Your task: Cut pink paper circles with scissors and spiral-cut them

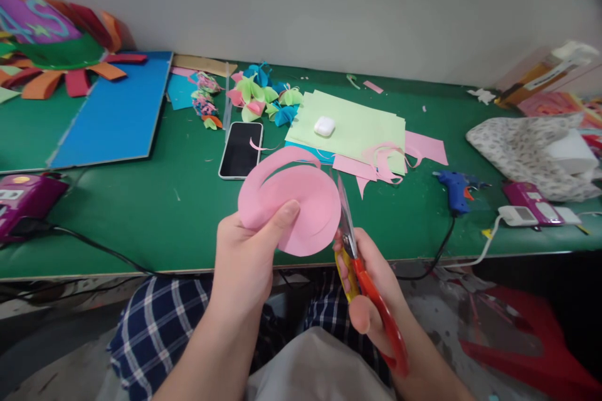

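Note:
Pinched in my left hand (pixel 254 244) is a round piece of pink paper (pixel 310 200), cut into a curling strip along its upper left. My thumb presses on its face. My right hand (pixel 376 276) grips scissors (pixel 371 282) with red and yellow handles. Their blades point up and lie against the paper's right edge. Just beyond the paper are a phone (pixel 241 150) and a stack of pale green sheets (pixel 357 122) with a white earbud case (pixel 324 126) on top. Pink scraps (pixel 385 160) lie at the stack's front edge.
A blue glue gun (pixel 455 190) and a purple power strip (pixel 531 200) lie at the right, near a patterned cloth (pixel 512 144). Folded paper shapes (pixel 256 97) sit at the back. A blue board (pixel 117 113) and a decorated cone (pixel 42 25) stand left. Cables cross the table's front edge.

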